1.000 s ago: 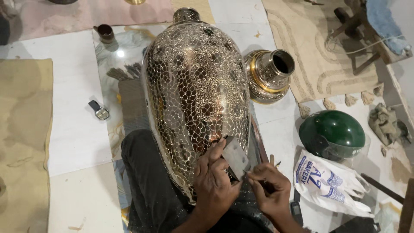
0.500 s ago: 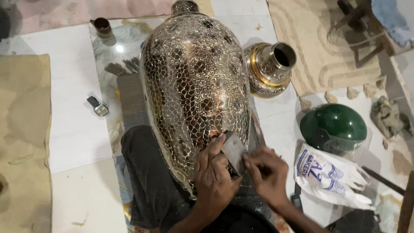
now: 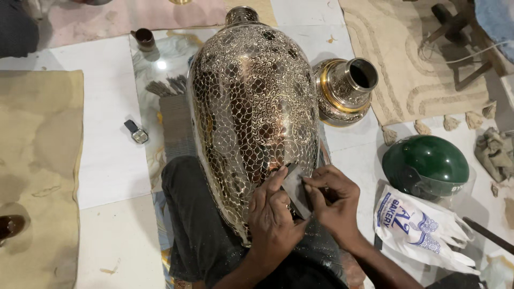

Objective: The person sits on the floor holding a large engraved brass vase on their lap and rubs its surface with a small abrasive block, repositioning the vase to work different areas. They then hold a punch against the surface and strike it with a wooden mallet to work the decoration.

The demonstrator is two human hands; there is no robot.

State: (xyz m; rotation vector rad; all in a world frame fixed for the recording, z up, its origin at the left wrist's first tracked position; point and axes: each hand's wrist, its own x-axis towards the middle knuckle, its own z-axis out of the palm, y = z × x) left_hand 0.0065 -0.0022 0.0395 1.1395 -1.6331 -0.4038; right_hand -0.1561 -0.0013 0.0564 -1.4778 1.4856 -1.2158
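I see both hands low in the head view, working on 1 big engraved metal vase (image 3: 251, 112) lying across my lap, neck pointing away from me.

Left hand (image 3: 273, 219): fingers curled, pressed flat against the vase's lower flank. Thumb and forefinger pinch a small grey flat piece (image 3: 294, 187), probably an abrasive pad or tool, can't tell which. Hand is mostly closed on it.

Right hand (image 3: 334, 200): just beside the left hand, touching the same grey piece from the other edge. Fingers bent in, tips on the piece and on the vase wall. Also mostly closed; whether it grips the piece or just steadies it, I can't tell.

Vase position: directly under and ahead of both hands, body resting on my dark trousers (image 3: 198, 225), far end over a glossy marbled slab (image 3: 160, 64) on the floor.

Around the hands:
- Right of the right hand, near: white printed plastic bag (image 3: 423, 227), and just beyond it a green helmet (image 3: 425, 163).
- Ahead of the right hand, beside the big vase's shoulder: smaller brass-and-silver vase (image 3: 342, 91), on its side, mouth open toward the right.
- Left of the left hand, well apart: a small dark-and-silver object (image 3: 136, 132) on the white floor tile.
- Ahead-left, far: a small brown cup (image 3: 143, 38) on the slab.
- Far left: a tan mat (image 3: 37, 176).
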